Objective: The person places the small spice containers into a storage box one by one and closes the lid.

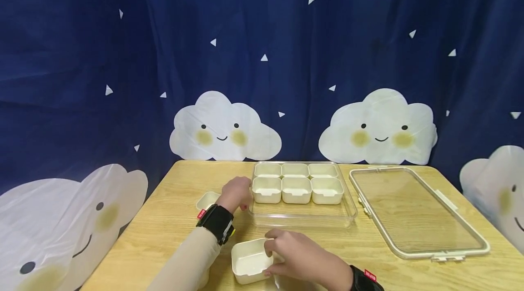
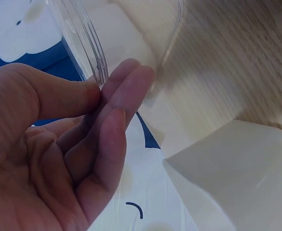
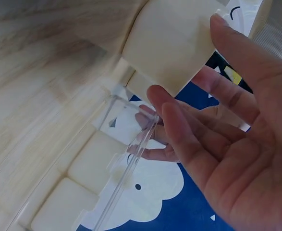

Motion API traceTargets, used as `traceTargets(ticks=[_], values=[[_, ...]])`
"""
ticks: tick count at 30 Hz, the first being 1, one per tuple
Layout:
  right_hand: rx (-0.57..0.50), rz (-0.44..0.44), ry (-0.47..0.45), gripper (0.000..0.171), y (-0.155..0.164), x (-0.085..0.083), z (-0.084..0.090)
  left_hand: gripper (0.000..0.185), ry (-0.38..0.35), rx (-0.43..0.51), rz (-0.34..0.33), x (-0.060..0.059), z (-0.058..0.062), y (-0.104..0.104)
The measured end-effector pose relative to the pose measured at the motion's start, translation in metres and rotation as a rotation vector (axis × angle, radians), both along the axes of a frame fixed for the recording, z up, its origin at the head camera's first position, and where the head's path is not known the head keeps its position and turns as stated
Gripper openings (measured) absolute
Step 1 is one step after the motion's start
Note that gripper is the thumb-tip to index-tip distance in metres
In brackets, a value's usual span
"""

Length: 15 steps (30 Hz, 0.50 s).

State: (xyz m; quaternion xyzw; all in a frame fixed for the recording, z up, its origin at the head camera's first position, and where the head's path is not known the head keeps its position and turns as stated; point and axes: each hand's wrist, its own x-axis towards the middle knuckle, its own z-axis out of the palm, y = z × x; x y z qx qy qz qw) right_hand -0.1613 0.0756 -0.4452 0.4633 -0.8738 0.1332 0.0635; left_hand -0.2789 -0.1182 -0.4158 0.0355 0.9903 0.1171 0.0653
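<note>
Head view: my right hand [image 1: 304, 254] pinches the near-right rim of a loose cream cup [image 1: 250, 261], thumb on the near side and fingers curled over the wall. The cup sits on the wooden table [image 1: 163, 227], just in front of the clear tray [image 1: 303, 218]. My left hand [image 1: 236, 193] is at the tray's left edge, probably to steady it. Six cups [image 1: 296, 183] fill the tray's far rows; the near strip is bare. Another loose cup [image 1: 207, 200] lies left of the tray, partly behind my wrist. The clear lid [image 1: 413, 211] lies flat to the right. Behind is a blue curtain [image 1: 286, 54] with clouds.

Left wrist view: my fingers [image 2: 124, 91] and thumb meet on the tray's transparent rim [image 2: 90, 43], a light pinch.

Right wrist view: fingers [image 3: 179, 125] and thumb bracket the cream cup [image 3: 172, 41], gripping its wall; the tray rim [image 3: 131, 163] runs just beyond it.
</note>
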Motion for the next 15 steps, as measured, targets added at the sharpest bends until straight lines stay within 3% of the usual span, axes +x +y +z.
traceTargets(ticks=[9,15], values=[[-0.053,-0.056,-0.074,0.033,0.012,-0.016,0.002,0.015,0.011,0.014,-0.012,-0.002,-0.001,-0.001],[-0.082,0.009,-0.173,0.025,0.022,-0.025,0.007,0.02,-0.004,0.021,-0.01,-0.002,-0.003,-0.004]])
